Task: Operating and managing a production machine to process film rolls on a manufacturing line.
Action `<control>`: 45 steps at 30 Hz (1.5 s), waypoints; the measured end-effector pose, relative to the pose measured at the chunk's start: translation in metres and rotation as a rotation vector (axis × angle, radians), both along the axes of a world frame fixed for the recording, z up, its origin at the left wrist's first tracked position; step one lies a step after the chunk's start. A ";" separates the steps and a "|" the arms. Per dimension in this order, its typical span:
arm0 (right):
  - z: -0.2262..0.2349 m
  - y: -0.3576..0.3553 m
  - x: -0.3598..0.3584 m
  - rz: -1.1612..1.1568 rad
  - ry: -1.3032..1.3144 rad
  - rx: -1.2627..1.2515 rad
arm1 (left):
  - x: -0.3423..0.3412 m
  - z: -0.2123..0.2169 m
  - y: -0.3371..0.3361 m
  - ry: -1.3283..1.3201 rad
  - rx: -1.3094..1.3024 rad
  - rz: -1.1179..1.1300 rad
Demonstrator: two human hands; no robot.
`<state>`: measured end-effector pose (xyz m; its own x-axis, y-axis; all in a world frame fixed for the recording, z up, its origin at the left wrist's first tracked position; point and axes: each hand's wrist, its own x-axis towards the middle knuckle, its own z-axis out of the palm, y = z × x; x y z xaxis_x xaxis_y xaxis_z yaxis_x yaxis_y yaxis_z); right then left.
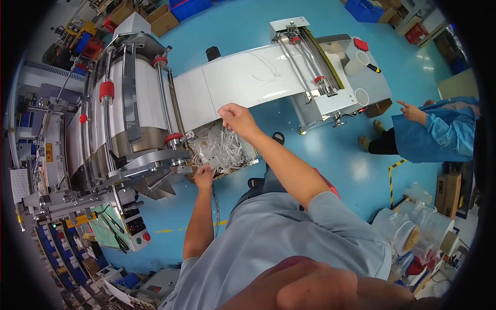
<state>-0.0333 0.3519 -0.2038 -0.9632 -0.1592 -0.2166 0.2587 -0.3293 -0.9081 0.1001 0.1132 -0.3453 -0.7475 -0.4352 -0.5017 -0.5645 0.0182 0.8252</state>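
My right hand [237, 121] is closed, its fingers pressed together at the near edge of a wide white sheet [243, 77]. Whatever it may hold is too small to make out. Lower and to the left, my left hand [203, 177] is also closed, beside a heap of thin whitish waste strips [225, 148]. Its fingertips are at the edge of the heap, and I cannot tell what they grip. The sheet stretches between the large roller machine [114, 103] on the left and a smaller roller stand [320, 77]. A few loose thread-like strips lie on it.
At the right stands another person in a blue smock [436, 129], one hand raised. White cups [356, 63] and a yellow-black cutter [373, 68] rest on the stand's table. A control box [137, 227] with buttons is at the lower left. Clear plastic-wrapped rolls [408, 230] sit lower right.
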 end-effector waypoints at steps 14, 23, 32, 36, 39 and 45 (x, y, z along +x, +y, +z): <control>-0.094 -0.021 0.068 0.296 -0.096 0.221 | -0.012 -0.034 -0.003 0.273 -0.468 -0.080; -0.053 0.104 0.096 -0.158 -0.133 0.121 | -0.030 0.015 0.012 0.131 -0.732 -0.315; -0.039 0.198 0.109 -0.617 0.002 -0.001 | -0.051 0.003 0.004 -0.040 -0.840 -0.425; -0.039 0.118 0.102 -0.259 -0.178 0.001 | -0.042 -0.001 -0.009 0.026 -0.748 -0.370; -0.051 0.053 0.103 0.060 -0.183 0.055 | -0.040 0.001 -0.014 0.072 -0.659 -0.371; -0.080 -0.049 0.087 0.249 0.048 0.105 | -0.030 0.007 -0.011 0.145 -0.643 -0.292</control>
<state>0.0536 0.3030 -0.2842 -0.9069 -0.3712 -0.1994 0.2755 -0.1641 -0.9472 0.0705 0.1022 -0.3383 -0.9181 -0.3836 -0.1003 -0.3482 0.6591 0.6666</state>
